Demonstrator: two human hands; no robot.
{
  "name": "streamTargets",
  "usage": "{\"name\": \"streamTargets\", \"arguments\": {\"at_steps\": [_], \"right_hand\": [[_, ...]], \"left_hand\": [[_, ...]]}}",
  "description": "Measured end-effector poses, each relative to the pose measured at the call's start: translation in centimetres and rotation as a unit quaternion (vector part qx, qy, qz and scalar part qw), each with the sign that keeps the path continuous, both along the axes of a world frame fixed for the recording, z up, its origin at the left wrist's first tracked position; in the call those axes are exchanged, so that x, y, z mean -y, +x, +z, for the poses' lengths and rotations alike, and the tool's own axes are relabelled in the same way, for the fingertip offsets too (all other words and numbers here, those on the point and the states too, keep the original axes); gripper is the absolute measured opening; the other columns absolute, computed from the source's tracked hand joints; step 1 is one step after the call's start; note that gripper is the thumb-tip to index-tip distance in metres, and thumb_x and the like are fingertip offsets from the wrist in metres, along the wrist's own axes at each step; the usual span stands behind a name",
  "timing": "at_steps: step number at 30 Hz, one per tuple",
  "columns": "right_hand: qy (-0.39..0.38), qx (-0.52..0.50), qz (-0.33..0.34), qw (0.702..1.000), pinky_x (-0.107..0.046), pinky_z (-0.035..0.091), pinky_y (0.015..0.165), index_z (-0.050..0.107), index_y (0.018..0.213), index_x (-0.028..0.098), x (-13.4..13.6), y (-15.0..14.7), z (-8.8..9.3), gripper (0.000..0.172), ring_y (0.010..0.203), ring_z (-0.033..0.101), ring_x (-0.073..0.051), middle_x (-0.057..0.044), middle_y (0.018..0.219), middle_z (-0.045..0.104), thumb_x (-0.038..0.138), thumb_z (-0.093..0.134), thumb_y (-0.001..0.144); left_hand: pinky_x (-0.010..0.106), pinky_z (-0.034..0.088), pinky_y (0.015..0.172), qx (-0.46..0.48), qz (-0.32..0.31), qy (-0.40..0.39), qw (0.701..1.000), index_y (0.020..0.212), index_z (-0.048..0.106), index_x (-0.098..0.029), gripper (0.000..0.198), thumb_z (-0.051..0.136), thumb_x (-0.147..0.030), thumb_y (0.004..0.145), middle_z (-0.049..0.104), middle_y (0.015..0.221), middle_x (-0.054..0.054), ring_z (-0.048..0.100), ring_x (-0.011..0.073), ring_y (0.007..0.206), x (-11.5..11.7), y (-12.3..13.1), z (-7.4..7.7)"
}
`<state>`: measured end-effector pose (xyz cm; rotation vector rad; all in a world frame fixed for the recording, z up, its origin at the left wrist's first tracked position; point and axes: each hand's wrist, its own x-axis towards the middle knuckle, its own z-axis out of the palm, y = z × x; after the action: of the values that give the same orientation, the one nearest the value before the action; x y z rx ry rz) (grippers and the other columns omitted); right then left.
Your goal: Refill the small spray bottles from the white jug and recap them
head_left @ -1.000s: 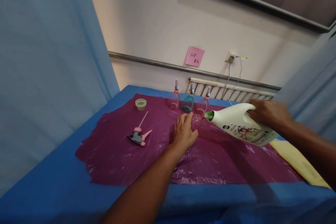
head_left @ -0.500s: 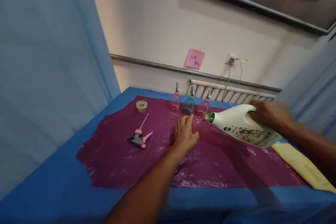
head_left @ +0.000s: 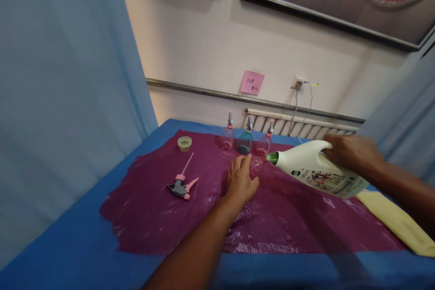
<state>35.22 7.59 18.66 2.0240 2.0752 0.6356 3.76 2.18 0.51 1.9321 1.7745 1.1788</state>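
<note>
The jug (head_left: 321,170), gripped by the closed right hand (head_left: 355,152), points its long axis left at the bottle (head_left: 257,161), just right of the nearer, half-curled left hand (head_left: 240,179), whose hold cannot be told

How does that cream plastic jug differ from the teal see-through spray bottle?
The cream plastic jug is larger and opaque; the teal see-through spray bottle is smaller. The jug is tilted in the right hand; the bottle stands upright on the purple plastic sheet. Both are containers.
</note>
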Motion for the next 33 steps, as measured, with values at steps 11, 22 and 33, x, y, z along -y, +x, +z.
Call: {"name": "streamTargets", "arguments": {"at_steps": [11,22,33], "right_hand": [[0.002,0.006,0.009,1.0,-0.038,0.05,0.072,0.075,0.118,0.028,0.4,-0.3,0.7,0.034,0.109,0.083,-0.038,-0.014,0.121,0.086,0.047,0.049,0.107],[0.001,0.027,0.013,1.0,-0.037,0.046,0.068,0.073,0.113,0.027,0.5,-0.6,1.0,0.032,0.108,0.084,-0.038,-0.013,0.113,0.087,0.047,0.049,0.108],[0.0,0.024,0.011,1.0,-0.039,0.045,0.068,0.074,0.108,0.03,0.9,-1.3,1.9,0.032,0.103,0.082,-0.038,-0.013,0.114,0.085,0.049,0.049,0.107]], "left_hand": [[0.048,0.044,0.131,0.009,-0.001,-0.004,1.0,0.166,0.053,-0.032,0.087,0.084,-0.021,0.085,0.058,0.162,0.01,0.055,0.0333,0.153,-0.1,0.0,-0.1],[0.048,0.043,0.131,0.003,-0.003,-0.001,1.0,0.167,0.052,-0.026,0.088,0.084,-0.019,0.085,0.059,0.161,0.012,0.055,0.0337,0.152,-0.1,0.0,0.0],[0.048,0.043,0.132,0.009,-0.006,-0.001,1.0,0.165,0.053,-0.033,0.087,0.084,-0.02,0.085,0.058,0.16,0.009,0.053,0.0326,0.153,0.0,0.0,-0.1]]}}
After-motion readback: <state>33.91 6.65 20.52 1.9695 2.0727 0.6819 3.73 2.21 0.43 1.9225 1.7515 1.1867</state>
